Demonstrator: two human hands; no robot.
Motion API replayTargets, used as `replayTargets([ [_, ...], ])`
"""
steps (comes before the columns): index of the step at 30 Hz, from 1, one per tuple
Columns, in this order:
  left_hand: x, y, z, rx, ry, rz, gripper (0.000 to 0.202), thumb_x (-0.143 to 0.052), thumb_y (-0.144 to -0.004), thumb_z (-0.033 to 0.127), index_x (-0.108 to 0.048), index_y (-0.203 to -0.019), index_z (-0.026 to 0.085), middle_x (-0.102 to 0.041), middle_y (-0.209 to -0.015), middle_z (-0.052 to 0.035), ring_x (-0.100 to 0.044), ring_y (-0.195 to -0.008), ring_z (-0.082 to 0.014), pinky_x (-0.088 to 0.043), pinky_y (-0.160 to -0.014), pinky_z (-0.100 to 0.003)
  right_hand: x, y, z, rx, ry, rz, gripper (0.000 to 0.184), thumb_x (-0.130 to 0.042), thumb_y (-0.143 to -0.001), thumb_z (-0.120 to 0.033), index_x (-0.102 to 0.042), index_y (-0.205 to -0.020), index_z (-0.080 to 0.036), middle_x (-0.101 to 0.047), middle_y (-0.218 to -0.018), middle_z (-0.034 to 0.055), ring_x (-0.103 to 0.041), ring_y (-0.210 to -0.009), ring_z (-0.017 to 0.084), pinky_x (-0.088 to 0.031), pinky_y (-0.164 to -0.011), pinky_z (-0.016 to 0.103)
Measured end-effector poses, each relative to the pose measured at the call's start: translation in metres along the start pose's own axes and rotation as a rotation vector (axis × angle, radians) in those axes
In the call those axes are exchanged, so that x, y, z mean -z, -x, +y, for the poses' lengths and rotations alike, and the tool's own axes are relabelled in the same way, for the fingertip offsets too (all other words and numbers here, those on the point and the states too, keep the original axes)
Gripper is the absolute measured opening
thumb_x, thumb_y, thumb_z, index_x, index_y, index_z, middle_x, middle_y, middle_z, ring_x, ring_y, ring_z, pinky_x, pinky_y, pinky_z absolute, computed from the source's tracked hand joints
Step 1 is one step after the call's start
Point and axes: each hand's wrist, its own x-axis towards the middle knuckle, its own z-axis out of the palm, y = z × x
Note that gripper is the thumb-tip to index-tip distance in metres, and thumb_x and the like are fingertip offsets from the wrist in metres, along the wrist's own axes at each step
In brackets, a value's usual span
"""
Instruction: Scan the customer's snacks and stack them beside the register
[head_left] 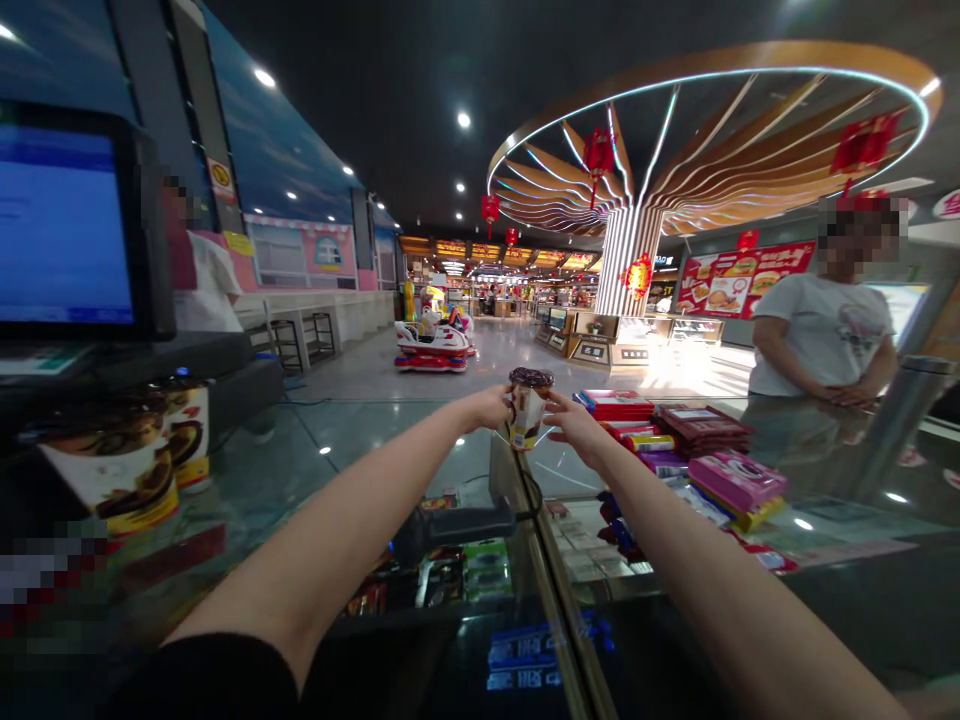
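A small paper cup (529, 412) with a dark brown lid and a white, brown and yellow printed side is upright at the far part of the glass counter. My left hand (491, 406) grips its left side with bent fingers. From the right, my right hand (579, 428) presses its fingertips against the cup, the fingers somewhat apart. Both arms are stretched far forward. Whether the cup's base touches the glass is hard to make out.
Larger printed cups (120, 465) stand at the left beside a monitor (67, 225). Boxed and bagged snacks (739, 485) are stacked on the glass at the right. A dark handheld scanner (465, 522) lies nearer. A person in a white shirt (821, 330) stands across the counter.
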Motion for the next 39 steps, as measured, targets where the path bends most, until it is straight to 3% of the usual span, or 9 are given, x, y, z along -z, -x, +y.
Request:
replayTargets([
  [4, 0.015, 0.023, -0.008, -0.001, -0.015, 0.004, 0.071, -0.055, -0.06, 0.005, -0.05, -0.129, 0.021, -0.063, -0.12, -0.008, -0.056, -0.098, -0.0178, -0.041, -0.064, -0.021, -0.022, 0.01, -0.003, -0.002, -0.028, -0.007, 0.06, -0.057, -0.06, -0.01, -0.06, -0.118, -0.025, -0.065, -0.114, 0.003, -0.058, -0.091, 0.015, -0.042, -0.061, 0.022],
  [11, 0.047, 0.063, -0.035, -0.045, -0.034, 0.033, 0.075, -0.053, -0.063, 0.007, -0.046, -0.136, 0.026, -0.063, -0.122, -0.0047, -0.055, -0.092, -0.0153, -0.038, -0.066, -0.021, -0.067, 0.027, -0.005, -0.004, -0.144, -0.153, 0.052, -0.062, -0.058, -0.014, -0.062, -0.11, -0.025, -0.066, -0.099, 0.0002, -0.057, -0.088, 0.015, -0.043, -0.068, 0.026],
  [22, 0.073, 0.112, -0.078, -0.134, 0.052, 0.238, 0.069, -0.053, -0.07, 0.008, -0.048, -0.138, 0.021, -0.06, -0.127, -0.0111, -0.055, -0.114, -0.023, -0.043, -0.094, -0.037, -0.126, 0.043, -0.006, -0.115, -0.321, -0.201, 0.037, -0.064, -0.063, -0.015, -0.061, -0.099, -0.024, -0.065, -0.088, -0.0007, -0.06, -0.078, 0.014, -0.047, -0.072, 0.031],
  [29, 0.083, 0.126, -0.105, -0.244, 0.112, 0.185, 0.069, -0.052, -0.076, 0.012, -0.043, -0.143, 0.025, -0.058, -0.132, -0.0087, -0.049, -0.126, -0.0227, -0.04, -0.102, -0.037, -0.146, 0.051, -0.006, -0.144, -0.335, -0.23, 0.022, -0.065, -0.074, -0.023, -0.06, -0.096, -0.023, -0.067, -0.094, 0.0021, -0.062, -0.078, 0.014, -0.048, -0.07, 0.028],
  [33, 0.088, 0.128, -0.116, -0.226, 0.121, 0.172, 0.072, -0.051, -0.076, 0.01, -0.04, -0.145, 0.028, -0.056, -0.135, -0.0075, -0.051, -0.124, -0.0237, -0.041, -0.101, -0.039, -0.152, 0.049, -0.004, -0.185, -0.322, -0.251, 0.018, -0.062, -0.08, -0.027, -0.06, -0.098, -0.022, -0.067, -0.094, 0.0041, -0.064, -0.076, 0.014, -0.049, -0.069, 0.029],
  [39, 0.086, 0.127, -0.132, -0.294, 0.244, 0.141, 0.074, -0.066, -0.07, 0.013, -0.046, -0.14, 0.026, -0.05, -0.142, -0.0097, -0.053, -0.122, -0.0255, -0.042, -0.101, -0.042, -0.157, 0.043, -0.002, -0.204, -0.287, -0.24, 0.016, -0.06, -0.082, -0.024, -0.06, -0.098, -0.022, -0.067, -0.093, 0.0045, -0.064, -0.076, 0.014, -0.048, -0.067, 0.029],
])
